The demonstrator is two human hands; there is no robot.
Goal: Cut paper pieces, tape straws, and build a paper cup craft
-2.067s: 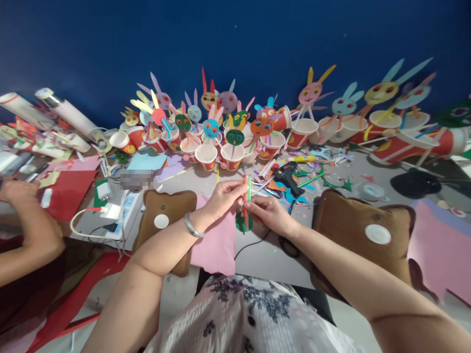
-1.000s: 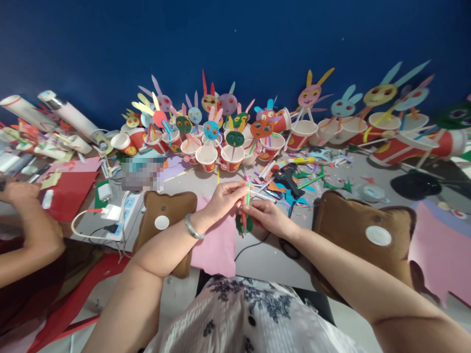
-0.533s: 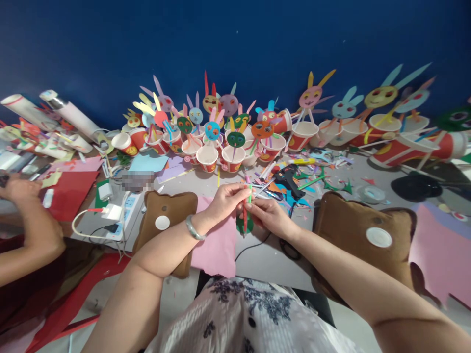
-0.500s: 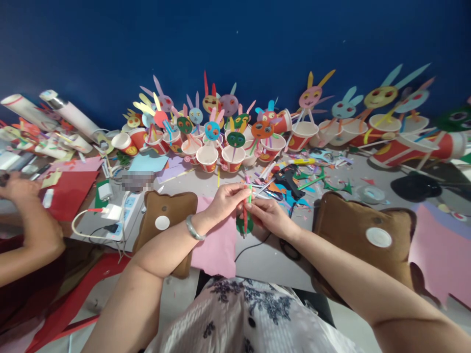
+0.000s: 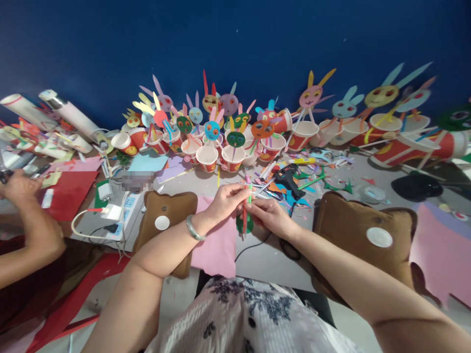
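Note:
My left hand point(image 5: 228, 202) pinches the upper part of narrow red and green paper strips point(image 5: 245, 215), just above the table's front area. Thumb and fingers of my right hand point(image 5: 271, 216) close on the same strips from the right, a little lower. A dark green paper disc point(image 5: 250, 226) shows behind the lower end of the strips; whether it is joined to them I cannot tell. A sheet of pink paper point(image 5: 215, 240) lies under my left wrist. My fingers partly hide the strips.
Paper cups point(image 5: 206, 159) with paper rabbit figures line the blue wall. A black glue gun point(image 5: 289, 180) lies among paper scraps. Brown cushion-like pouches point(image 5: 342, 223) lie on both sides. A power strip point(image 5: 127, 215) sits left, beside another person's arm point(image 5: 33, 220).
My hands stay almost in place, still pinching the strips, whose lower end has shifted slightly left. At the left, the other person's hand has moved a little.

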